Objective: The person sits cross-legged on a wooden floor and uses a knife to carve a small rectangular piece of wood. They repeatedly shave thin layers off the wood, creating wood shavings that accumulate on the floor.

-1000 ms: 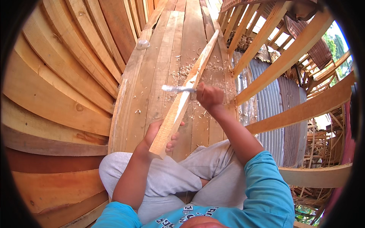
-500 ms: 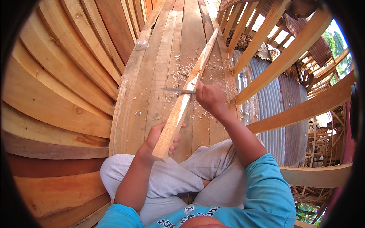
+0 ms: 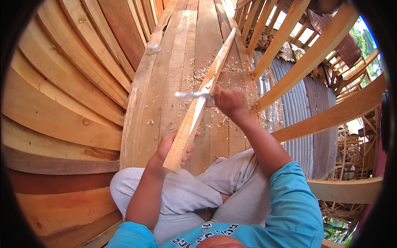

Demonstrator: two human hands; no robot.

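Left hand point(image 3: 166, 145): fingers curled | right hand point(image 3: 230, 100): fisted, farther forward | legs point(image 3: 186, 192): crossed

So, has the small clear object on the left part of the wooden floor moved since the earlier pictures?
No, neither way: the clear object sits at the same spot on the planks.

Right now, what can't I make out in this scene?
Head view: the handle of the thin silvery metal knife, mostly hidden inside the right hand.
Head view: that knife's cutting edge, lost in blur.
Head view: the left hand's palm, covered by the long, pale, tapering wooden stick.
Head view: the small, whitish, translucent object on the brown planks, too small to identify.
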